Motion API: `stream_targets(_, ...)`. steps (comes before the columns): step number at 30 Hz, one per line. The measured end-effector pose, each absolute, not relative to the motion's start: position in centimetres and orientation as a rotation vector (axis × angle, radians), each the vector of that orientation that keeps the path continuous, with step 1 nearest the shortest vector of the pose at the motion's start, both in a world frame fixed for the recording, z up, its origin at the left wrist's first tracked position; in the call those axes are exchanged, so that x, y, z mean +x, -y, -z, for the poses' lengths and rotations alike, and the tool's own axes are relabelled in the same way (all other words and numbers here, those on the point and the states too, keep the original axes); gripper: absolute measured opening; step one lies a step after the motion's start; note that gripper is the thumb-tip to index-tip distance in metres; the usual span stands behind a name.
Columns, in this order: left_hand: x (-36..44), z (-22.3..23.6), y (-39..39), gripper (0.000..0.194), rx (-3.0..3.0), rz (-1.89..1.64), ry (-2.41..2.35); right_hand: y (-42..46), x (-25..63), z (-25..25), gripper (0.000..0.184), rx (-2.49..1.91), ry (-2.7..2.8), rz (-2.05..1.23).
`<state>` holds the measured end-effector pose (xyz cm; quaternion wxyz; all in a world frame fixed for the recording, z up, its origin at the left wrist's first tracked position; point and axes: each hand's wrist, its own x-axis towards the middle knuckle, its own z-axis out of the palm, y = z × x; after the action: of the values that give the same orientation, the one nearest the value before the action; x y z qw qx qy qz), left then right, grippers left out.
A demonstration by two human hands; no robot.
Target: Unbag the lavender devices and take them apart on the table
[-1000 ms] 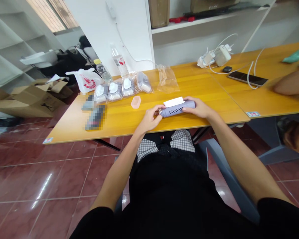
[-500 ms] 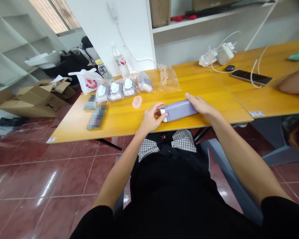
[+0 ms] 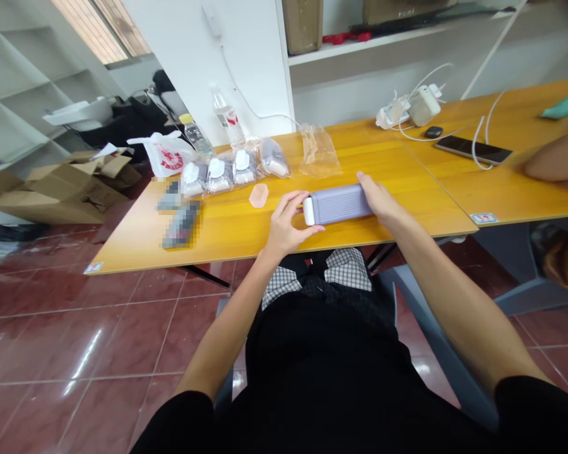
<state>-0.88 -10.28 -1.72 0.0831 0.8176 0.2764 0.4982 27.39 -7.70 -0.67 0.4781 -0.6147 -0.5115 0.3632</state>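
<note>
Near the front edge of a table (image 3: 383, 165), a box (image 3: 343, 204) is between the left hand (image 3: 286, 228) and the right hand (image 3: 379, 199). Farther back, to its left, is a dish (image 3: 259, 195). Behind that, four bagged packages (image 3: 242, 174) form a row before two bottles (image 3: 229, 122). On the adjoining table (image 3: 549, 195) at right, a phone (image 3: 460, 147) lies beside a mouse (image 3: 434, 132).

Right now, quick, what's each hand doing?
Left hand: curled around the white end of the purple device; grip firmness can't be told.
Right hand: holding the purple device's other end.
</note>
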Motion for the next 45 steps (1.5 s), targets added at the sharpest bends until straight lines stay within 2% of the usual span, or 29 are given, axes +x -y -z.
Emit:
stream_targets(6,-1.0,1.9,10.4,0.086,2.663,-1.395,-0.911,6.8,28.3,1.5,0.075,-1.53,1.2,-0.849)
stream_targets(12,-0.8,1.9,10.8,0.075,2.771,-1.474,-1.011,6.1,28.3,2.6,0.079,-1.542,1.193,-0.794)
stream_targets(17,-0.7,1.7,11.4,0.072,2.817,-1.516,-1.006,5.9,28.5,2.8,0.073,-1.545,1.18,-0.807)
stream_targets(28,-0.6,1.7,11.3,0.066,2.839,-1.469,-1.047,6.6,27.6,1.6,0.061,-1.611,1.13,-0.799)
stream_targets(38,-0.7,1.6,10.6,0.071,2.627,-1.408,-1.013,7.4,26.8,0.8,0.063,-1.681,1.141,-0.704)
stream_targets(41,-0.8,1.5,10.3,0.064,2.456,-1.331,-0.929,7.7,27.1,1.0,0.066,-1.628,1.219,-0.628)
stream_targets(45,-0.9,1.9,9.8,0.041,2.228,-1.229,-0.936,8.1,27.4,1.0,0.072,-1.482,1.365,-0.565)
